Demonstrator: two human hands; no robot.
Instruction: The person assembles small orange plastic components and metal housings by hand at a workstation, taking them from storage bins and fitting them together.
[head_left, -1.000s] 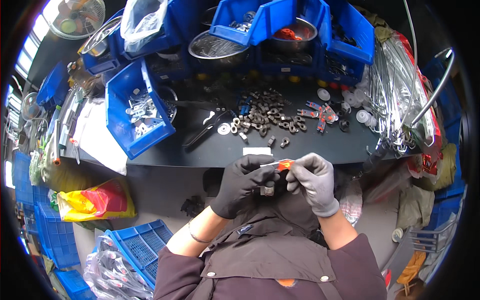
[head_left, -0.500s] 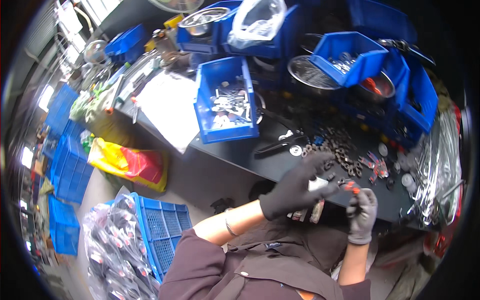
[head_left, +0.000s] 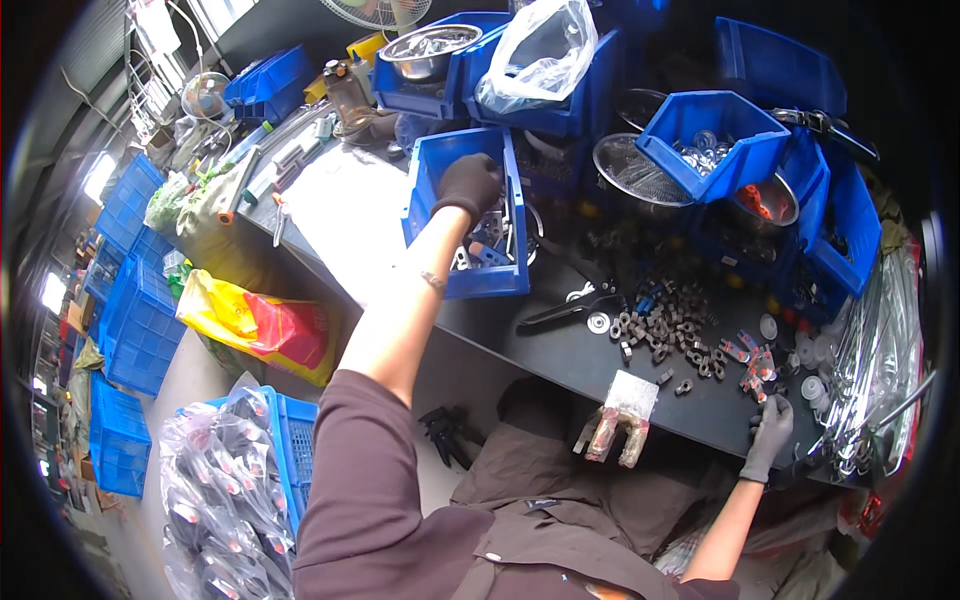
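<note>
My left hand [head_left: 468, 186], in a black glove, reaches into a blue bin [head_left: 472, 285] of small metal pieces [head_left: 490, 250]. Its fingers point down and are hidden, so what they grasp does not show. At the table's right, my right hand [head_left: 769, 432], in a grey glove, has its fingertips pinched at a small red-and-grey part [head_left: 762, 397]. That part lies at the near end of a little pile of similar red-and-grey parts [head_left: 752, 362]. Between the hands, a pale block fixture with stubby legs [head_left: 628, 398] sits at the table's front edge.
Many small metal nuts or collars [head_left: 665, 325] lie loose beside black-handled pliers [head_left: 560, 308]. White plastic discs [head_left: 808, 355] and bagged metal rods [head_left: 875, 350] are at the right. Another blue bin [head_left: 712, 180] stands behind. A blue crate [head_left: 290, 440] with bagged parts is on the floor at left.
My left hand has moved from the front edge up and left into the blue bin. My right hand has gone right and down with the red part to the pile. The fixture is now uncovered.
</note>
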